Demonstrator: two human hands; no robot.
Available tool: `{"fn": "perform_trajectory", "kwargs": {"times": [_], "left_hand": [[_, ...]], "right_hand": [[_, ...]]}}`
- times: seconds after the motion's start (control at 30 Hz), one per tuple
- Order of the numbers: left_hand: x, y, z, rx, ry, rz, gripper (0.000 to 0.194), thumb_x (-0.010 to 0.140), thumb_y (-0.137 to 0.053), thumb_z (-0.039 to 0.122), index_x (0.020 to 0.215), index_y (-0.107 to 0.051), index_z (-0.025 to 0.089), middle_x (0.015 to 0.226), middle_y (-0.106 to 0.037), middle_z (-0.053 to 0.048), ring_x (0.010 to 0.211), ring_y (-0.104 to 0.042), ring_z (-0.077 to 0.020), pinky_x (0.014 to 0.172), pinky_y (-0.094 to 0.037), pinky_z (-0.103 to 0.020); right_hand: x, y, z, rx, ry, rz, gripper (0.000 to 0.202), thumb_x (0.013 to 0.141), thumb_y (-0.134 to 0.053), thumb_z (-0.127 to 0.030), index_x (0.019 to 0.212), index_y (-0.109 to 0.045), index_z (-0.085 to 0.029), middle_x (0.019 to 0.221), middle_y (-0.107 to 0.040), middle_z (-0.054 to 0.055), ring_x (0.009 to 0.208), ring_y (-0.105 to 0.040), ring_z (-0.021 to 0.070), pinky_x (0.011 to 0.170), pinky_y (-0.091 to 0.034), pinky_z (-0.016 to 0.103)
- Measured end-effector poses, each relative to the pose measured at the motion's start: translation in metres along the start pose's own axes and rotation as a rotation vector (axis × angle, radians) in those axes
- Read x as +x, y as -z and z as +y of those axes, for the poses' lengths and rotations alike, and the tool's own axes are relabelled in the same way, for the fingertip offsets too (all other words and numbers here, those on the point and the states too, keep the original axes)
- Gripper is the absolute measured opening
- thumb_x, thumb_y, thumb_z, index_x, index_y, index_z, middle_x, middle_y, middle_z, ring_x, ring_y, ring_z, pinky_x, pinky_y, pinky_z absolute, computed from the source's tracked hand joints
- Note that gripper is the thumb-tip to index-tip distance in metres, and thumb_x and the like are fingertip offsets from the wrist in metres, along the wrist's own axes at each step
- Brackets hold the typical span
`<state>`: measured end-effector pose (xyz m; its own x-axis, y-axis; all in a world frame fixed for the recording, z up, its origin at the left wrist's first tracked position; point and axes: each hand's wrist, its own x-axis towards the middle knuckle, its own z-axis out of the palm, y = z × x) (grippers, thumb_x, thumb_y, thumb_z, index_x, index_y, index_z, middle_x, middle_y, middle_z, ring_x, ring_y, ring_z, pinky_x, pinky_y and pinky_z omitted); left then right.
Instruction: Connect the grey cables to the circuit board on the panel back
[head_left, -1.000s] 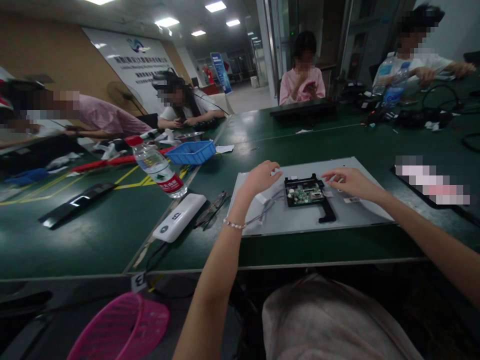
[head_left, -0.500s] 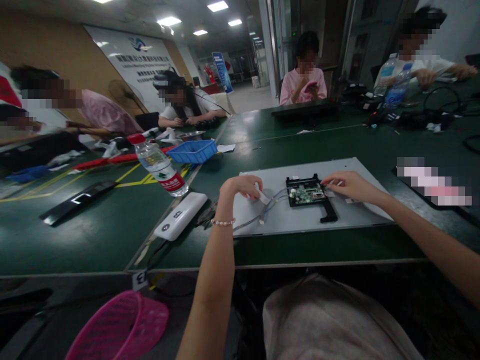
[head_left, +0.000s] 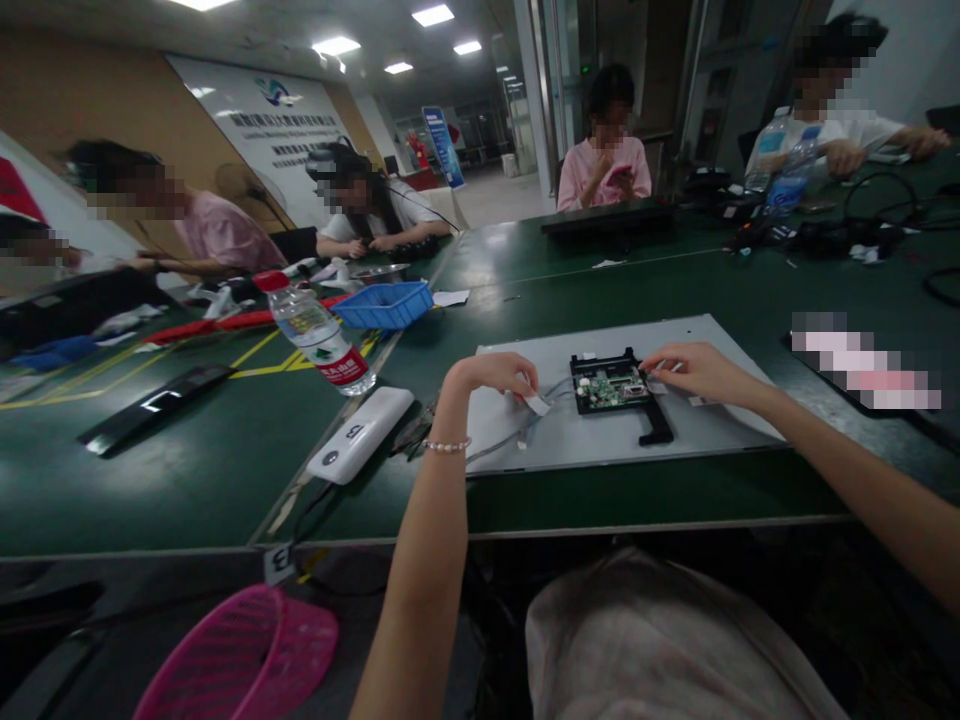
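Observation:
A flat grey panel (head_left: 555, 442) lies on the table before me. On it rests a black plastic frame (head_left: 657, 425) holding a green circuit board (head_left: 611, 388), with thin grey cables (head_left: 501, 442) running off to the left. My left hand (head_left: 504, 376) is closed, pinching a small white strip of tape (head_left: 537, 405) over the cables, left of the frame. My right hand (head_left: 686, 368) has its fingertips drawn together at the frame's upper right edge, above a pale strip there. What lies between those fingertips is hidden.
To my left are a white power bank (head_left: 361, 435), a water bottle (head_left: 321, 335), a blue tray (head_left: 386, 305) and a black elongated device (head_left: 156, 408). A blurred-out screen (head_left: 866, 365) lies at right. A pink basket (head_left: 244, 655) stands below the table edge. Several people sit around.
My left hand has moved slightly right and down with the tape strip, closer to the frame. My right hand stays nearly in place. At far left, a person in pink has shifted.

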<state>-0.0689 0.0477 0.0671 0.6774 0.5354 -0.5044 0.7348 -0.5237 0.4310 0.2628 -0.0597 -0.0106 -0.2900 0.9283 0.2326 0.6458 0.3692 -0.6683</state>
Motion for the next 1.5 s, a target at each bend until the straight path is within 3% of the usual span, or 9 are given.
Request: {"fn": "perform_trajectory", "kwargs": {"times": [0.17, 0.27, 0.43, 0.77, 0.83, 1.0, 1.07, 1.2, 1.5], "left_hand": [[-0.001, 0.002, 0.000, 0.102, -0.046, 0.121, 0.034, 0.072, -0.058, 0.038, 0.098, -0.068, 0.018, 0.099, -0.069, -0.003, 0.086, -0.059, -0.0156, 0.072, -0.042, -0.020], [-0.004, 0.005, -0.004, 0.076, 0.058, 0.168, 0.039, 0.071, -0.058, 0.037, 0.104, -0.066, 0.018, 0.101, -0.068, -0.005, 0.083, -0.060, -0.0160, 0.068, -0.043, -0.021], [-0.004, 0.006, -0.009, 0.023, 0.152, 0.084, 0.040, 0.063, -0.057, 0.028, 0.101, -0.066, 0.019, 0.094, -0.069, -0.004, 0.079, -0.059, -0.0165, 0.057, -0.041, -0.019], [0.006, 0.000, -0.007, 0.020, 0.045, 0.059, 0.038, 0.063, -0.056, 0.024, 0.098, -0.067, 0.016, 0.087, -0.069, -0.001, 0.073, -0.057, -0.0149, 0.058, -0.042, -0.019], [0.004, 0.001, -0.003, 0.049, 0.035, 0.097, 0.037, 0.064, -0.057, 0.024, 0.098, -0.067, 0.016, 0.089, -0.069, -0.002, 0.077, -0.058, -0.0157, 0.062, -0.042, -0.020], [-0.002, 0.004, 0.009, 0.115, 0.009, 0.346, 0.027, 0.069, -0.056, 0.032, 0.088, -0.067, 0.015, 0.084, -0.067, -0.003, 0.077, -0.058, -0.0158, 0.066, -0.041, -0.022], [-0.003, 0.003, 0.013, 0.116, -0.003, 0.283, 0.025, 0.071, -0.057, 0.037, 0.081, -0.066, 0.015, 0.074, -0.065, -0.002, 0.068, -0.055, -0.0144, 0.060, -0.039, -0.022], [0.003, -0.006, 0.015, 0.113, 0.019, 0.018, 0.031, 0.069, -0.061, 0.046, 0.062, -0.062, 0.015, 0.056, -0.056, 0.000, 0.053, -0.047, -0.0114, 0.052, -0.032, -0.023], [0.016, -0.017, 0.028, 0.319, 0.160, 0.002, 0.052, 0.064, -0.060, 0.068, 0.059, -0.060, 0.016, 0.055, -0.053, 0.000, 0.054, -0.040, -0.0105, 0.053, -0.026, -0.025]], "right_hand": [[0.000, 0.001, -0.002, -0.005, -0.012, -0.006, 0.028, 0.083, -0.052, -0.033, 0.103, -0.070, -0.026, 0.103, -0.069, 0.005, 0.086, -0.063, 0.0227, 0.077, -0.053, 0.040], [0.000, 0.002, -0.004, -0.001, -0.006, -0.019, 0.028, 0.082, -0.053, -0.033, 0.103, -0.070, -0.026, 0.103, -0.069, 0.005, 0.087, -0.063, 0.0227, 0.077, -0.053, 0.040], [0.000, 0.002, -0.003, -0.016, 0.004, -0.026, 0.030, 0.081, -0.053, -0.030, 0.105, -0.069, -0.025, 0.103, -0.070, 0.005, 0.086, -0.064, 0.0220, 0.076, -0.053, 0.038], [-0.001, 0.002, -0.004, -0.011, 0.013, -0.049, 0.031, 0.082, -0.052, -0.030, 0.106, -0.069, -0.024, 0.103, -0.070, 0.006, 0.086, -0.063, 0.0228, 0.076, -0.052, 0.038], [-0.001, 0.003, -0.004, -0.020, 0.014, -0.044, 0.031, 0.082, -0.051, -0.031, 0.106, -0.069, -0.024, 0.104, -0.069, 0.007, 0.086, -0.063, 0.0231, 0.076, -0.052, 0.039], [0.000, 0.004, -0.003, -0.013, 0.001, -0.002, 0.029, 0.082, -0.052, -0.034, 0.104, -0.071, -0.026, 0.102, -0.070, 0.004, 0.085, -0.064, 0.0226, 0.075, -0.053, 0.039], [0.000, 0.004, -0.004, -0.011, 0.006, 0.006, 0.029, 0.083, -0.052, -0.033, 0.103, -0.071, -0.027, 0.103, -0.069, 0.004, 0.085, -0.063, 0.0225, 0.076, -0.053, 0.040], [-0.001, 0.004, -0.005, -0.012, 0.020, 0.016, 0.029, 0.082, -0.052, -0.032, 0.102, -0.072, -0.027, 0.100, -0.070, 0.005, 0.084, -0.063, 0.0229, 0.076, -0.053, 0.041], [-0.002, 0.003, -0.006, -0.034, 0.026, 0.031, 0.028, 0.082, -0.052, -0.031, 0.102, -0.071, -0.024, 0.099, -0.070, 0.005, 0.084, -0.064, 0.0217, 0.074, -0.053, 0.037]]}}
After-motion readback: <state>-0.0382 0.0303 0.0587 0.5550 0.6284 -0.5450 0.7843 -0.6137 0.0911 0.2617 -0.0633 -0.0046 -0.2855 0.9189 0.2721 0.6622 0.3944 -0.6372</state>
